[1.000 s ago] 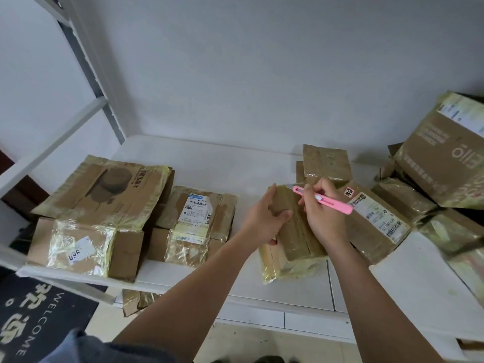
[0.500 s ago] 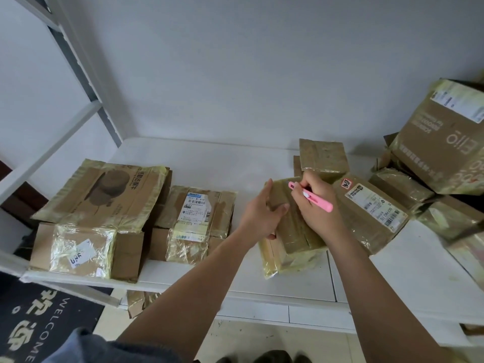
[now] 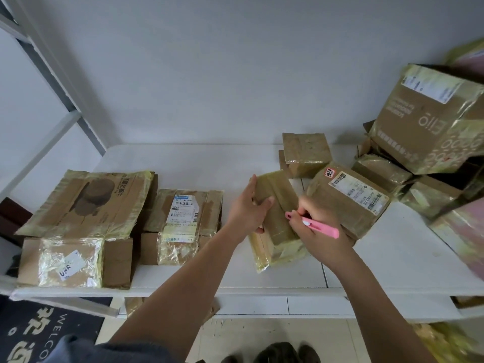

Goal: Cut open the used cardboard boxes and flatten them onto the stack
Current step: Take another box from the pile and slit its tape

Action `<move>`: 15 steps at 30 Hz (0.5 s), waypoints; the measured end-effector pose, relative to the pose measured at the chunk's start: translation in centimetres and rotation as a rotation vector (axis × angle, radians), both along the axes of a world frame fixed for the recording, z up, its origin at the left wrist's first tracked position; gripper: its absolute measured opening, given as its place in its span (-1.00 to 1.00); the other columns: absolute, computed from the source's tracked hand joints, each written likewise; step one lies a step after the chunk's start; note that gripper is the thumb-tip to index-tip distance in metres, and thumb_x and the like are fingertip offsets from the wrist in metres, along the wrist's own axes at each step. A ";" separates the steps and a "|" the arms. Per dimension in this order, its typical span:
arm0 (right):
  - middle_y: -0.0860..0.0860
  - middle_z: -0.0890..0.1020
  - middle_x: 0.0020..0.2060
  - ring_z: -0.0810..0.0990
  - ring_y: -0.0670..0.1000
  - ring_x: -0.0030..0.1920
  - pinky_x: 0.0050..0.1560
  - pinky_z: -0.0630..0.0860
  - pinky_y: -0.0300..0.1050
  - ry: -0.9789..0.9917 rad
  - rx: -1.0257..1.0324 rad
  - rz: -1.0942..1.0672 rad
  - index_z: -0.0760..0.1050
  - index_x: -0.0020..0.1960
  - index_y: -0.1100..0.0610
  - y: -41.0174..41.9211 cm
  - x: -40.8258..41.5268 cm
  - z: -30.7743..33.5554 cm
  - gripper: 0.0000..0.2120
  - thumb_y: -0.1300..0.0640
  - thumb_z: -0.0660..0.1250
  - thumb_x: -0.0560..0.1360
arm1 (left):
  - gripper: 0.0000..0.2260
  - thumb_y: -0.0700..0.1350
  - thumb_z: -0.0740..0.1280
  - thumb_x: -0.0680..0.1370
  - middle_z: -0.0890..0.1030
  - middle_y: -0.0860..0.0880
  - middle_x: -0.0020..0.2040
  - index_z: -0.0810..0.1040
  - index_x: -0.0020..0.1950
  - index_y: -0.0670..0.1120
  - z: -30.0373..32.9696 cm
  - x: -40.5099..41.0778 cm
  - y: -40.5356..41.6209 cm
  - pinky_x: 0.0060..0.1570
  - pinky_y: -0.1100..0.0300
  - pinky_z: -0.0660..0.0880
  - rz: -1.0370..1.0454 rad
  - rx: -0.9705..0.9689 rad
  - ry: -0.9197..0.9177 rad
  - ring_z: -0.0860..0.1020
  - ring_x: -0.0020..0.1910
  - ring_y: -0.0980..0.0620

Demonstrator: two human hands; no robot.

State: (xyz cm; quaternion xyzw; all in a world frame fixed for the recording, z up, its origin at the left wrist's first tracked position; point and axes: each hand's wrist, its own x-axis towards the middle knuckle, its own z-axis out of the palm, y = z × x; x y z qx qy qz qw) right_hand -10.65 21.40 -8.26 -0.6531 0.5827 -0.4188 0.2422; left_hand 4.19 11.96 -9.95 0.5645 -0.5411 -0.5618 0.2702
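Note:
A small taped cardboard box (image 3: 277,205) lies in the middle of the white shelf (image 3: 392,258), wrapped in yellowish tape. My left hand (image 3: 248,208) grips its left side, thumb on top. My right hand (image 3: 319,226) holds a pink box cutter (image 3: 314,224) with its tip on the box's top, near the middle. Flattened boxes form a stack (image 3: 83,205) at the left of the shelf, with a second flattened pile (image 3: 183,221) beside it.
Several taped boxes crowd the right side: a labelled box (image 3: 351,197) just behind my right hand, a small box (image 3: 306,153) at the back, a large printed box (image 3: 429,121) leaning at the far right. A dark welcome mat (image 3: 39,336) lies on the floor.
My right hand has drawn the pink cutter toward me along the box's top. My left hand keeps its hold on the box's left side.

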 end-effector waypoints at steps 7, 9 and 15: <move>-0.03 0.36 -0.51 0.38 -0.23 -0.50 -0.44 0.30 -0.47 -0.179 0.063 -0.158 0.27 -0.29 0.12 7.0 0.2 0.1 -0.70 0.25 0.31 0.55 | -0.34 0.01 0.36 0.57 0.40 0.17 0.04 0.07 0.56 0.26 0.1 -0.1 -0.2 -0.40 0.16 0.60 -0.018 -0.047 -0.052 0.54 -0.12 0.13; 0.04 0.43 -0.49 0.38 -0.17 -0.50 -0.48 0.32 -0.31 -0.259 0.065 -0.241 0.29 -0.31 0.08 8.0 0.2 0.3 -0.70 0.24 0.30 0.54 | -0.34 0.04 0.34 0.57 0.40 0.11 0.20 0.06 0.58 0.19 0.3 0.0 -0.4 -0.12 0.17 0.57 -0.057 -0.128 -0.161 0.50 -0.01 0.14; 0.11 0.64 -0.28 0.65 0.03 -0.26 -0.13 0.65 -0.13 -0.671 -0.102 -0.608 0.39 -0.11 0.19 8.0 1.8 0.0 -0.88 0.23 0.27 0.60 | -0.38 0.06 0.20 0.64 -0.11 0.10 0.58 -0.07 0.60 0.08 0.9 -0.2 -0.8 0.52 -0.14 -0.02 -0.298 -0.324 -0.393 0.10 0.55 -0.02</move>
